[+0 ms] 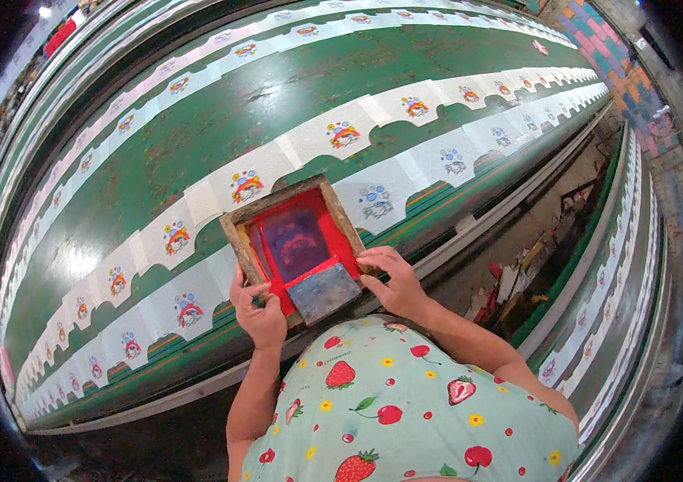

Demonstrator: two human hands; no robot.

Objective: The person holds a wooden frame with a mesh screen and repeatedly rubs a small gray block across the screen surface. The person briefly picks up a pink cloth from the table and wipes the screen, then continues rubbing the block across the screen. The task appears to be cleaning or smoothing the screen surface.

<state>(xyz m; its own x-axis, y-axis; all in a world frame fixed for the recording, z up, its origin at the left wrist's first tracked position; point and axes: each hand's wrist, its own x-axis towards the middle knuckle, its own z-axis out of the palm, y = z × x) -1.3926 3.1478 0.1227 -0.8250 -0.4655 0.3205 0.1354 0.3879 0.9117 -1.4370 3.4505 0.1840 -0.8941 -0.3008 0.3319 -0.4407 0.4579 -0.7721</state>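
Observation:
A wooden-framed printing screen (321, 185) with red ink round a dark purple window lies over a row of white fabric pieces (374, 201) on the long green table (277, 80). A grey-blue flat squeegee blade (325, 292) rests in its lower part, red along the upper edge. My left hand (257, 309) grips the frame's lower left side with curled fingers, and my right hand (394, 285) holds its right side. The pieces to the left carry colourful printed motifs (189, 310); those just right of the screen show paler blue-grey ones (376, 202).
More rows of printed pieces (414, 107) run along the table. A second long table (590, 313) with similar rows stands at the right, beyond a gap with scraps (509, 281) on the floor. Further tables (52, 72) line the upper left. My patterned clothing (398, 402) fills the bottom.

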